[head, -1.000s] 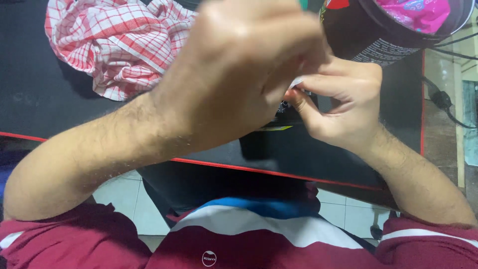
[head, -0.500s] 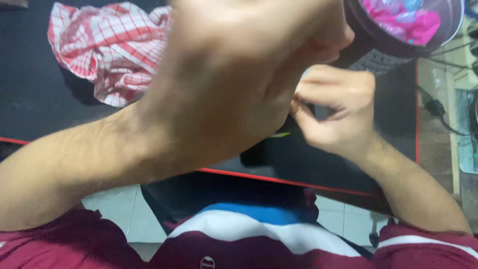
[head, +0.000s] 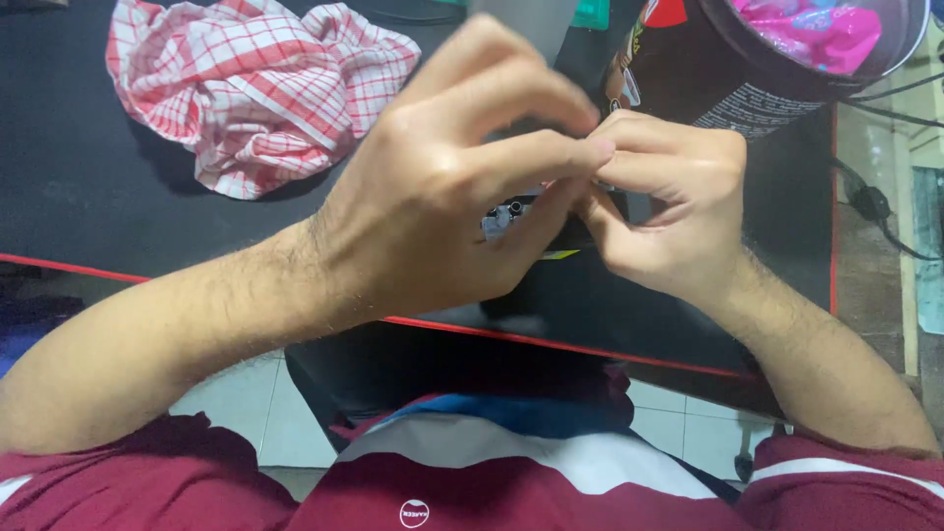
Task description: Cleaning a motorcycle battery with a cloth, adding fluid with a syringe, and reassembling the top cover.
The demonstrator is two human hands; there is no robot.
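Both your hands meet above the near edge of the black counter (head: 118,226), left hand (head: 433,206) and right hand (head: 678,206) fingers pinched together on a small dark part (head: 511,211), checked cloth (head: 256,88) far left.

Black red-edged desk (head: 118,236) over pale tiled floor (head: 246,413) (dim light)

- Red-and-white checked cloth (head: 258,90): soft woven fabric, crumpled, matt.
- Black desk mat with red edge (head: 88,197): matt, smooth.
- Dark cylindrical can (head: 728,74): glossy printed surface.
- Pink wrapper (head: 821,31): shiny plastic film.
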